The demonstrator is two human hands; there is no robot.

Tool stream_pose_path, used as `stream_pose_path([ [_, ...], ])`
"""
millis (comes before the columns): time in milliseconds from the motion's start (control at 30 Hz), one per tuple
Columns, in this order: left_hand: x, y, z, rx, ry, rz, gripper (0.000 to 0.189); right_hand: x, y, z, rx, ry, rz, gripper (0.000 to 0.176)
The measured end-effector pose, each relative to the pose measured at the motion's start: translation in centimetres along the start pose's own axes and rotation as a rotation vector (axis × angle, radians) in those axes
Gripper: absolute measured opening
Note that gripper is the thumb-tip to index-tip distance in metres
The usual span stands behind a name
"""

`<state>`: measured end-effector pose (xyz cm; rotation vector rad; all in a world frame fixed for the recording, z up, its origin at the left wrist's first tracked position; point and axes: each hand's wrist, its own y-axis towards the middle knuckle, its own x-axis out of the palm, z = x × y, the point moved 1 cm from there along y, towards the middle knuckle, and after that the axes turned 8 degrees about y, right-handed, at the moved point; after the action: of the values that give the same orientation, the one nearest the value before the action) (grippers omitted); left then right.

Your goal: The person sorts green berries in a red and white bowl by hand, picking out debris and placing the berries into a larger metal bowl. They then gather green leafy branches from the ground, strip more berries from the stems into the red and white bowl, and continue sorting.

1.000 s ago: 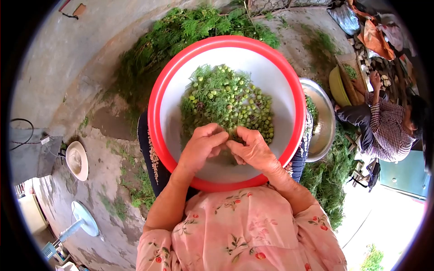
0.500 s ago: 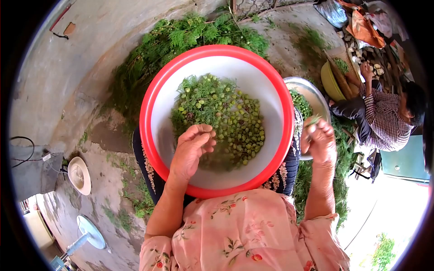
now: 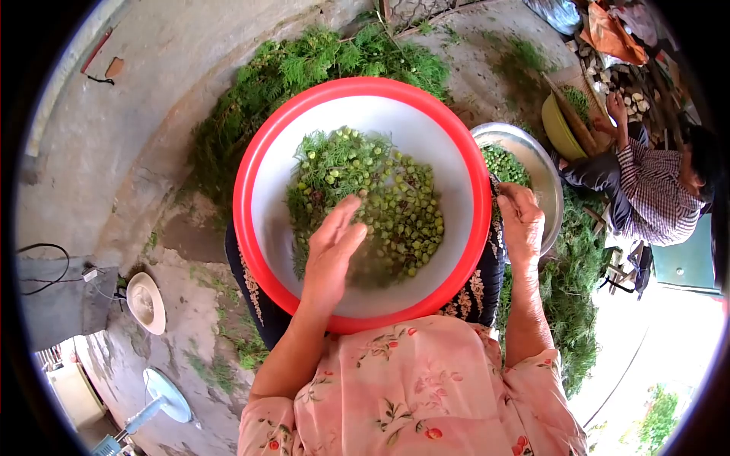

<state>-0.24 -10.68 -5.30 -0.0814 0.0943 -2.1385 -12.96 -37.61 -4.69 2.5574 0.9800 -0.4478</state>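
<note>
A large white basin with a red rim (image 3: 249,228) rests on my lap. Inside it lie small round green fruits (image 3: 411,220) and feathery green sprigs (image 3: 323,171). My left hand (image 3: 333,254) hovers above the basin's near left part, fingers stretched and thumb apart, holding nothing visible. Just outside the right rim is my right hand (image 3: 522,224), beside a metal bowl (image 3: 549,178) that contains more green fruits (image 3: 505,164). Its fingers are bent together with the tips turned down; whatever they may hold is hidden.
Cut green branches (image 3: 327,61) are heaped behind the basin, with more greenery (image 3: 563,296) at right. Another person (image 3: 658,186) sits at the right near a yellow-green tub (image 3: 561,125). A fan (image 3: 169,395) and a pale hat-like object (image 3: 145,302) are at the left.
My right hand has moved left toward the basin's rim, and the green sprig in its fingers no longer shows. My left hand has shifted slightly right, its fingers straighter.
</note>
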Motion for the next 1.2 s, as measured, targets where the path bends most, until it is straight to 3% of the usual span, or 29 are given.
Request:
stream_pose_path([
  [67,-1.7,-0.7,0.5,0.197,0.455,0.081,0.042,0.5,0.1,-0.3,-0.049,-0.009,-0.004,0.025],
  [200,-5.4,-2.4,3.2,0.378,1.037,0.529,0.043,1.4,0.6,0.1,-0.072,-0.073,-0.011,0.027],
  [233,-6.1,-2.6,3.0,0.371,0.851,0.562,0.046,1.5,0.6,-0.7,-0.076,-0.076,-0.015,0.029],
  [367,-5.9,-3.6,3.6,0.4,1.348,0.57,0.054,2.1,1.0,-0.6,-0.127,-0.079,-0.014,0.03],
  [467,-6.1,-4.0,3.7,0.294,1.457,0.586,0.059,2.3,1.0,-1.4,-0.171,-0.157,-0.029,0.031],
  [633,-8.7,-4.0,2.5,0.18,1.312,0.727,0.067,2.8,0.5,-2.2,-0.139,-0.164,-0.008,0.035],
  [800,-9.3,-4.1,2.1,0.239,1.298,0.719,0.063,3.0,-0.4,-3.3,-0.121,-0.107,0.002,0.037],
  [1200,-10.6,-6.1,0.7,0.315,1.104,0.775,0.06,1.2,-2.0,-9.0,-0.327,-0.118,0.065,0.029],
])
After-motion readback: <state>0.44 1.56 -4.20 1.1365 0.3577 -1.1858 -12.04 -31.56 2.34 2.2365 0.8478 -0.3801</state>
